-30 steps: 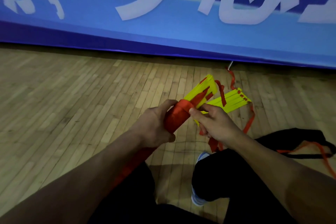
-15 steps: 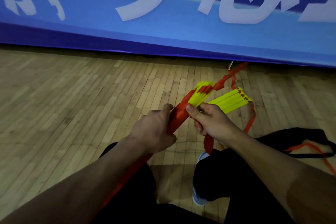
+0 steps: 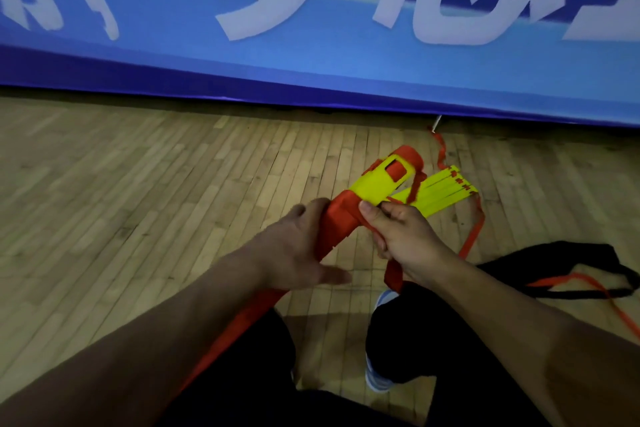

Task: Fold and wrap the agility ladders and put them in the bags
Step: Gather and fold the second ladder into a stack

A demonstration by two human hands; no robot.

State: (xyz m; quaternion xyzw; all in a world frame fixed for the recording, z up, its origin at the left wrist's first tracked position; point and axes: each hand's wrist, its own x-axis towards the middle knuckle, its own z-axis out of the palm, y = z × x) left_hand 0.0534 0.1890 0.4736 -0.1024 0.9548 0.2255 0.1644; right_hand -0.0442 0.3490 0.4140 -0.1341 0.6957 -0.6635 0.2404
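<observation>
While we wrap, the ladder sits mid-frame, just right of centre: a bundle of yellow rungs with orange strap wound round its near end. Left hand holds the wrapped end, fingers behind it and hidden, thumb sticking out free, so we can't tell how tight that hold is. Right hand pinches the strap against the bundle with thumb and curled fingers.

Handling guess: rungs look like thin stiff plastic, light; strap is soft webbing, limp and prone to slipping or unwinding if tension drops. Best hold is across the wound section, not the loose rungs fanning out to the right.

Loose strap tail trails down the right side onto the floor.

Bag, black, lies flat at right edge. An orange strap crosses it; whether anything's inside, we can't tell.
</observation>
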